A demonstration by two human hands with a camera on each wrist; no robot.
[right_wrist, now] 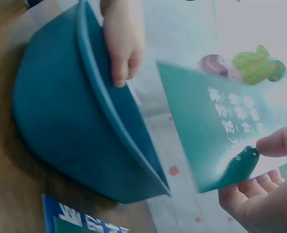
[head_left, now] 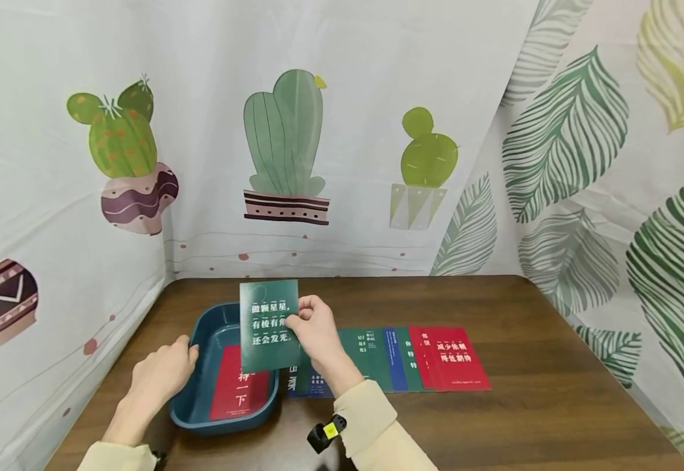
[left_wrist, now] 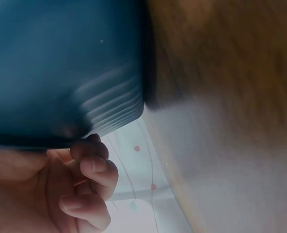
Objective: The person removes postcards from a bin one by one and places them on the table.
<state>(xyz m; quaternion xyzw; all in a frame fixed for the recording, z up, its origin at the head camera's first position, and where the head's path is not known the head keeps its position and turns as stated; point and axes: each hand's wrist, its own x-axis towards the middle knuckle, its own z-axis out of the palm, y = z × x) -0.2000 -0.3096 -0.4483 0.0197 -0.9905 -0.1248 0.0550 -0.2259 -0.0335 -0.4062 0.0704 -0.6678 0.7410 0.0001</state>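
My right hand (head_left: 318, 330) pinches a green card (head_left: 268, 314) with white lettering, thumb in front and fingers behind. The card stands nearly upright over the right part of a blue plastic basin (head_left: 271, 412). At the basin's left rim, my left hand (head_left: 164, 366) grips the edge, with the thumb over the inside and the fingers curled along the outer wall, as the left wrist view shows. Inside the basin lies a red card (head_left: 230, 392) with white lettering, its upper part covered by the green card. The right wrist view shows the green card (right_wrist: 197, 126) tilted beside the rim.
Right of the basin, a row of overlapping cards lies on the brown wooden table (head_left: 530, 418): a red card (head_left: 460, 366) at the right end, then green cards (head_left: 371, 360) and blue ones, some behind my right forearm. A cactus-print curtain (head_left: 354, 144) hangs behind.
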